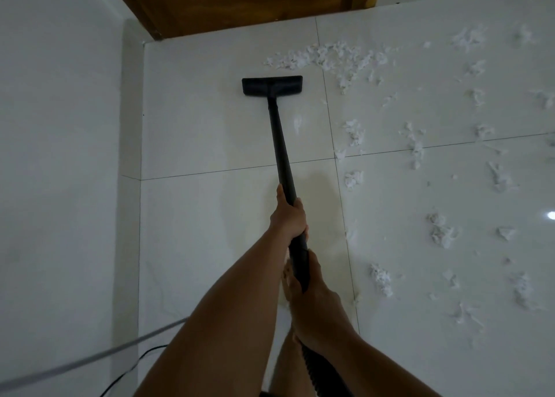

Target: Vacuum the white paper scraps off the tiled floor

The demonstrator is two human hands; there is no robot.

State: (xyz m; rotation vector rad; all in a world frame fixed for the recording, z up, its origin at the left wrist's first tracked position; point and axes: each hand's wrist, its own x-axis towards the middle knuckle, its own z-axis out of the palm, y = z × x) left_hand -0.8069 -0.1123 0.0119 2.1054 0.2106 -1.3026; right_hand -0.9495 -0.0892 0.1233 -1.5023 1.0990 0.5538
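Both grips wrap the vacuum wand [282, 156]: left hand [288, 216] forward, right hand [312, 291] rearward. Paper scraps [324, 57] lie beyond the floor nozzle [271, 85] (ahead-right).

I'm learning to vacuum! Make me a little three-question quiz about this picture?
1. True or false: the black floor nozzle is sitting on top of the paper scraps by the wooden door.
2. Which hand grips the black wand farther from the body? A) left hand B) right hand
3. Fill in: most scraps lie to the ____ of the wand.

Key
1. False: the nozzle rests on bare tiled floor, just short of that pile.
2. A.
3. Right.
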